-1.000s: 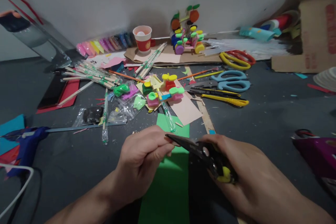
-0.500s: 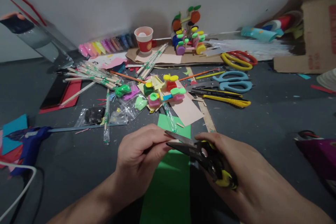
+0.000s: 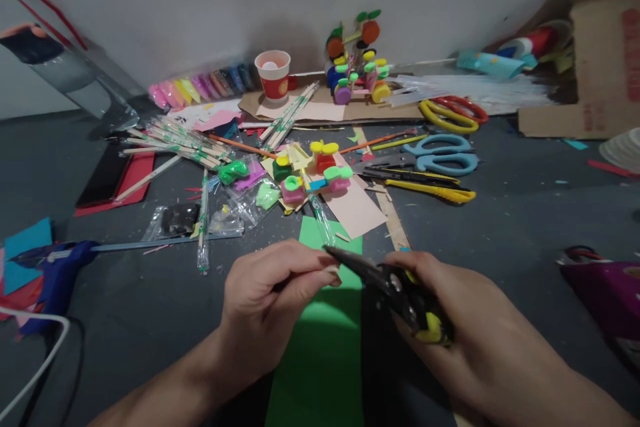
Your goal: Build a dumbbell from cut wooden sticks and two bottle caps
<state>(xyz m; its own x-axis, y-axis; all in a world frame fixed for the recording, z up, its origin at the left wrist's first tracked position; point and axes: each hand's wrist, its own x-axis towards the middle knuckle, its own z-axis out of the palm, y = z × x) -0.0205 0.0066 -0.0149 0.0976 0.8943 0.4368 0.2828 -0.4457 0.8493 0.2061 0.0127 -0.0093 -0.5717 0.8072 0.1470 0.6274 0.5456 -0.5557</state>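
Note:
My left hand (image 3: 265, 310) is closed in a pinch, thumb against forefinger, on a small pale piece of wooden stick (image 3: 332, 269) that is mostly hidden by the fingers. In my right hand (image 3: 465, 320) is a pair of black snips (image 3: 395, 287) with yellow on the handles. Its blades look closed, and their tips point left, just by the fingertips of my left hand. Beneath both hands lies a strip of green paper (image 3: 320, 360). Small modelling-clay pieces (image 3: 325, 167) in yellow, red, green and pink stand just beyond.
Scissors (image 3: 445, 153) and a yellow cutter (image 3: 435, 191) lie at the right. Wrapped chopsticks (image 3: 175, 143), a phone (image 3: 107, 173) and a blue glue gun (image 3: 63, 280) are at the left. A paper cup (image 3: 274, 83), little clay-wheeled models (image 3: 360, 73) and a cardboard box (image 3: 600, 67) stand at the back.
The blades of the snips have gone from apart to closed, and the snips and right hand have shifted slightly right. My left hand stays nearly in place.

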